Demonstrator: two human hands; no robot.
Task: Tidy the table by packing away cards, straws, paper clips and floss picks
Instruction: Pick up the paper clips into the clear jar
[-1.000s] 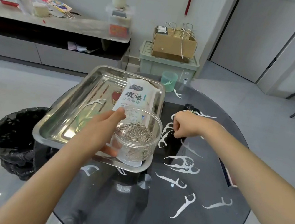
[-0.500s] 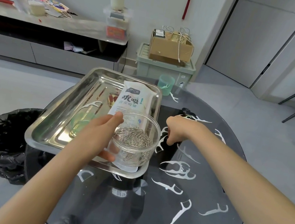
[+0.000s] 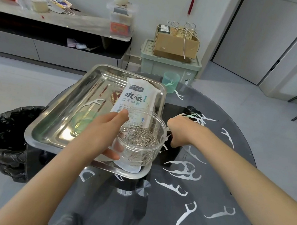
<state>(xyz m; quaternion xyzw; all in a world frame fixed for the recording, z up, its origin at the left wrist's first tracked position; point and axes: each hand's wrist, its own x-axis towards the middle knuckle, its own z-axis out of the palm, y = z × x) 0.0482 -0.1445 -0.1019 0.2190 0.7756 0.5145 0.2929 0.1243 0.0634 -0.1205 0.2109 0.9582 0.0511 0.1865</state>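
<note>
On the far left, a black bin bag (image 3: 6, 137) sits on the floor. Beside it, a steel tray (image 3: 56, 128) on the glass table (image 3: 107, 213) holds a straw packet (image 3: 136, 98). At the tray's near right corner, the left hand (image 3: 104, 134) grips a clear bowl (image 3: 143, 150) of paper clips (image 3: 139, 136). The right hand (image 3: 181, 133) curls down among scattered floss picks (image 3: 184, 215); I cannot tell whether it pinches one.

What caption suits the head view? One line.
Left hand holds clear round plastic tub of metal paper clips; right hand curls among white floss picks.
</note>
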